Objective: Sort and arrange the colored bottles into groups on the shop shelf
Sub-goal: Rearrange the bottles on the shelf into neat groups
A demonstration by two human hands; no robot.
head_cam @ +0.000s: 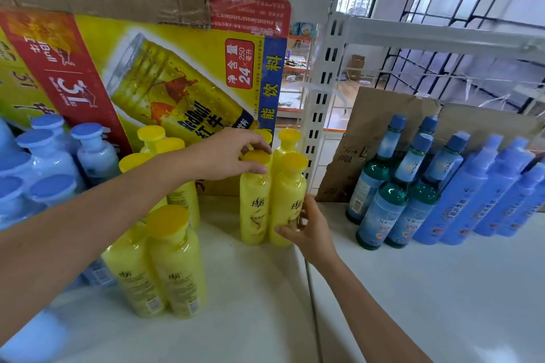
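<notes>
Yellow bottles: a pair stands upright and touching mid-shelf on the white shelf [413, 289], in front of the Red Bull carton [162, 82]. My left hand [233, 153] reaches in from above, fingers and thumb curled over the cap of the left yellow bottle [254, 209]. My right hand [309, 228] wraps the lower body of the right yellow bottle [287, 194], thumb on the label. More yellow bottles [165, 262] are grouped at front left, under my left forearm. Pale bottles with blue caps [50, 162] sit at far left. Green bottles [392, 197] and blue bottles [477, 191] stand right of the shelf upright, with cardboard [383, 132] behind them.
</notes>
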